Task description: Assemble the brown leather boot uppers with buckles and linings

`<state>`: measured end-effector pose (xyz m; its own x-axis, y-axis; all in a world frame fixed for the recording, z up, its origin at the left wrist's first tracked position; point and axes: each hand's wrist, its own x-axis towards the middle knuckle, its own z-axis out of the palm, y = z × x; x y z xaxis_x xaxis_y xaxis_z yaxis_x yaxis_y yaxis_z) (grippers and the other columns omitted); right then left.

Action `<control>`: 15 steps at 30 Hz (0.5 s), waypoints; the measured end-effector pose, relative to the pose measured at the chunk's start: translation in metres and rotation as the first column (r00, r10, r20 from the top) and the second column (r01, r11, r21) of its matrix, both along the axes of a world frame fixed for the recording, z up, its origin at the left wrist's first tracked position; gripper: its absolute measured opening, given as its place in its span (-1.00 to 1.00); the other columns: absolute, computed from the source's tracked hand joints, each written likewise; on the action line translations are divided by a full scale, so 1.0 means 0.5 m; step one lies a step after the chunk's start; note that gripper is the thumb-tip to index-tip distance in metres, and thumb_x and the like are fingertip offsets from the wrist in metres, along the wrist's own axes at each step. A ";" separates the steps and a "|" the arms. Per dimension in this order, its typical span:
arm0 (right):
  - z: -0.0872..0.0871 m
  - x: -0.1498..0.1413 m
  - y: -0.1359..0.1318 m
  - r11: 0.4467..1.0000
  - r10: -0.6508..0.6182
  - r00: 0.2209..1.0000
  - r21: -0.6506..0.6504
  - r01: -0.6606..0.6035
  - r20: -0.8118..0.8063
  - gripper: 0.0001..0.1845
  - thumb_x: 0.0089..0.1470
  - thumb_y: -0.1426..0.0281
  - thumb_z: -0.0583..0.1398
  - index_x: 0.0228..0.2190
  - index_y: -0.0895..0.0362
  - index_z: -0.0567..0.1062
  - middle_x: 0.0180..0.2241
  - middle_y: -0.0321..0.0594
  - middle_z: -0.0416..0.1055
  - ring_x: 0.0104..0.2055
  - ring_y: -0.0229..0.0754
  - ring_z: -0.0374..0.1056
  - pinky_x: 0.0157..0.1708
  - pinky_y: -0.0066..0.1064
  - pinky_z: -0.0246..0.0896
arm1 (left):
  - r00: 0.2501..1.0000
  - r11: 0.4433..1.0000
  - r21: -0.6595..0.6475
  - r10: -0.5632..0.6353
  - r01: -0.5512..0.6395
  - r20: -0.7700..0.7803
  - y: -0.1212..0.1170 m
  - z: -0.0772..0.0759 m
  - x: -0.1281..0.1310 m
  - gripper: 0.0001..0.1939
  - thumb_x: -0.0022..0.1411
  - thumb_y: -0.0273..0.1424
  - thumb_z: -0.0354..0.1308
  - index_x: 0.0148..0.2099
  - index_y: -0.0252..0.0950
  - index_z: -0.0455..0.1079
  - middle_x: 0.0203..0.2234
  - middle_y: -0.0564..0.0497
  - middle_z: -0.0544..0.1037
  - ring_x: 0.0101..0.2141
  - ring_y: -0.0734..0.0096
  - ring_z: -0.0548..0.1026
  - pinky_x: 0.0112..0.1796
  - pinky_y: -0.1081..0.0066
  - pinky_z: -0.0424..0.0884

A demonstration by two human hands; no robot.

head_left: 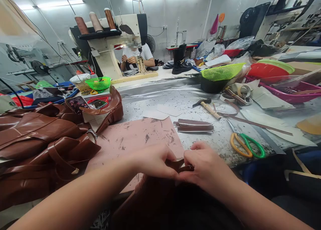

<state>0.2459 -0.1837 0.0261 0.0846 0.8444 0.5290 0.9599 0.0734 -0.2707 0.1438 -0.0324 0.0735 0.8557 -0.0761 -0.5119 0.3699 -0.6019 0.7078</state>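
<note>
Brown leather piece [160, 190] low at the near edge of the table, its rim pinched between my left hand [156, 161] and right hand [204, 163], pink spotted sheet [135, 136] beyond, orange-and-green-handled scissors [247, 144] right.

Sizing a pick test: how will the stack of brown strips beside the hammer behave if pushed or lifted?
The stack of brown strips would probably slide apart if pushed: its ends are uneven, with no band visible. Lifted by one end, it may sag, as the layers look thin. Rolling seems unlikely, since it lies flat.
</note>
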 end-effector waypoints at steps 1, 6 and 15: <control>-0.001 0.002 0.001 0.999 0.030 0.999 0.019 -0.030 -0.011 -0.59 -0.12 0.19 0.31 -0.67 0.10 0.23 -0.73 -0.43 0.24 -0.66 -0.31 0.12 -0.41 -0.36 0.13 | 1.000 1.000 -0.006 -0.007 0.007 0.000 0.001 -0.001 0.002 -0.72 -0.07 -0.25 0.20 -0.59 -0.32 0.26 -0.72 0.19 0.15 -0.62 0.58 0.11 -0.63 0.53 0.02; 0.011 0.011 0.001 0.989 0.139 0.976 -0.035 -0.147 -0.167 -0.58 -0.25 0.35 0.39 -0.67 0.10 0.20 -0.71 -0.47 0.22 -0.63 -0.34 0.12 -0.44 -0.40 0.17 | 0.998 0.995 -0.087 -0.049 0.051 0.024 0.003 -0.008 0.010 -0.68 -0.07 -0.21 0.22 -0.60 -0.33 0.26 -0.73 0.19 0.14 -0.62 0.59 0.10 -0.63 0.53 0.02; 0.021 0.032 -0.034 0.980 0.064 0.872 -0.135 -0.146 -0.485 -0.81 -0.14 0.54 0.27 -0.56 0.10 0.34 -0.57 -0.33 0.34 -0.39 -0.21 0.26 -0.46 -0.45 0.21 | 1.000 0.997 -0.082 0.000 0.001 0.015 -0.009 -0.013 0.011 -0.81 -0.10 -0.46 0.10 -0.63 -0.30 0.14 -0.75 0.21 0.14 -0.65 0.62 0.14 -0.65 0.58 0.04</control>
